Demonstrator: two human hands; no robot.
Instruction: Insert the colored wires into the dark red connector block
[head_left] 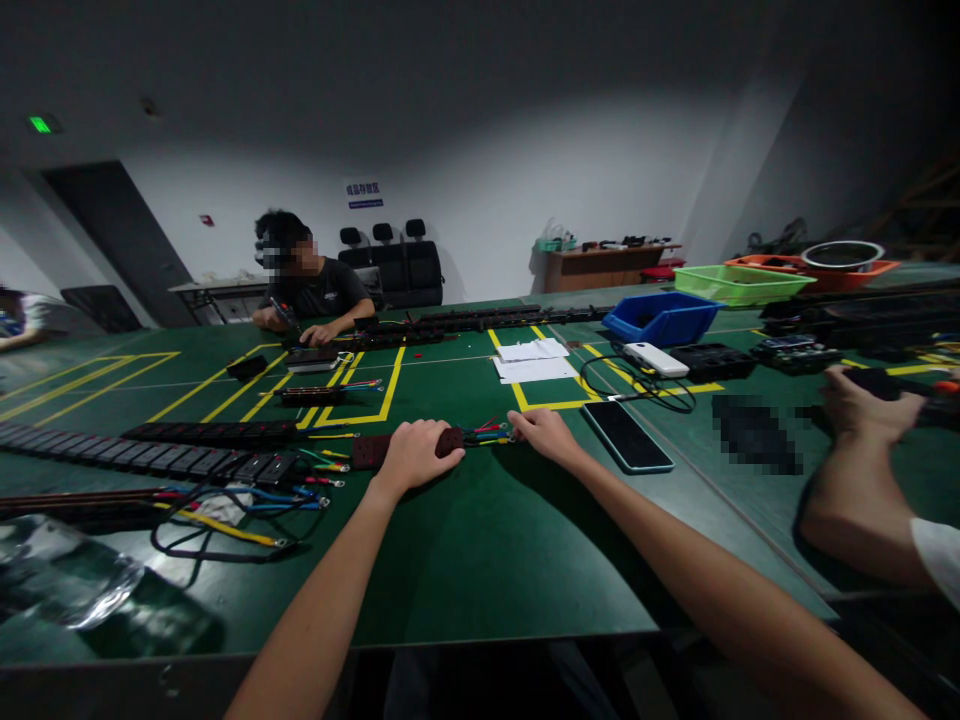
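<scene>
My left hand [414, 455] is wrapped over the top of a long dark reddish-brown block [367, 453] lying on the green table. Coloured wires [484, 436] in red, yellow, blue and green come out of the block's right end. At their tips my right hand [547, 437] pinches the wire ends between thumb and fingers; the tips themselves are partly hidden. Left of the block lie similar black strips [217, 462], whose wires end in ring terminals [341, 467].
A phone [628, 437] lies right of my right hand. Farther back are paper sheets [534, 362], a white power bank [656, 360] with a black cable and a blue bin [660, 318]. A clear bottle [67, 570] lies front left. A co-worker's hand [862, 405] is at right; another person sits across.
</scene>
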